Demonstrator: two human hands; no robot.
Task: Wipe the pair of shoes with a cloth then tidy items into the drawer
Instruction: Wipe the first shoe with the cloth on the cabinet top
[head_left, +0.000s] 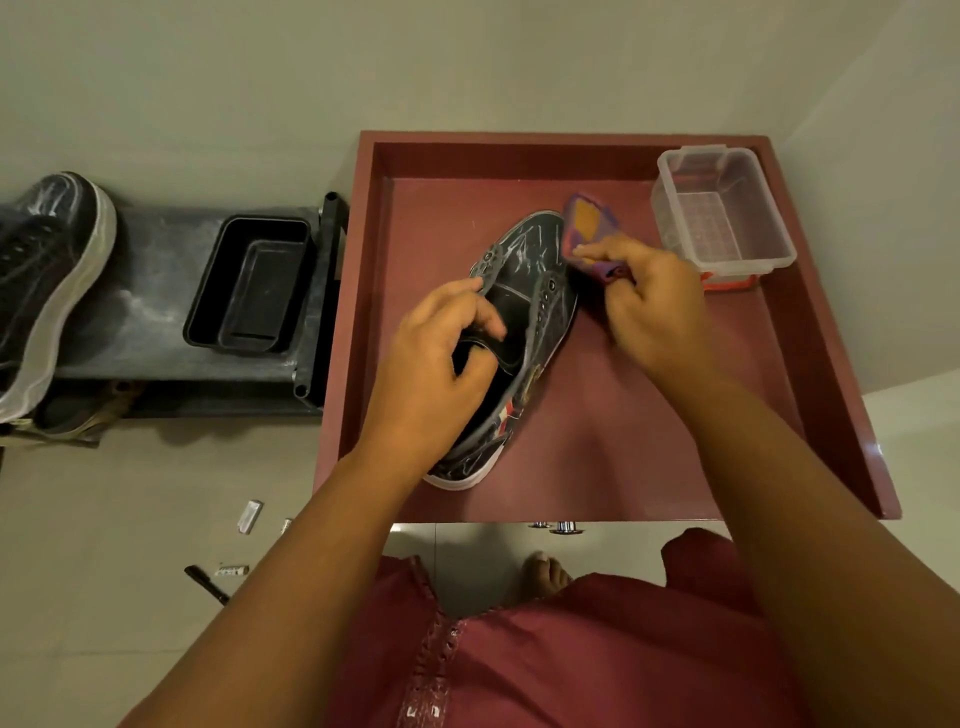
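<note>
A dark shoe (524, 312) is lying inside the open red drawer (649, 415), steadied by the left hand (441, 353), whose fingers are curled round the collar. A purple and orange cloth (589, 228) is pinched in the right hand (644, 306) and pressed against the toe. Firm strokes along the scuffed upper are probably best, with the shoe held fast. The second shoe (47, 291) is waiting on a dark rack (156, 291) beside a black tray (249, 286). A clear box (727, 218) is crowding the cloth's side. A marker (208, 582) and small items are lying on the floor (130, 519).
</note>
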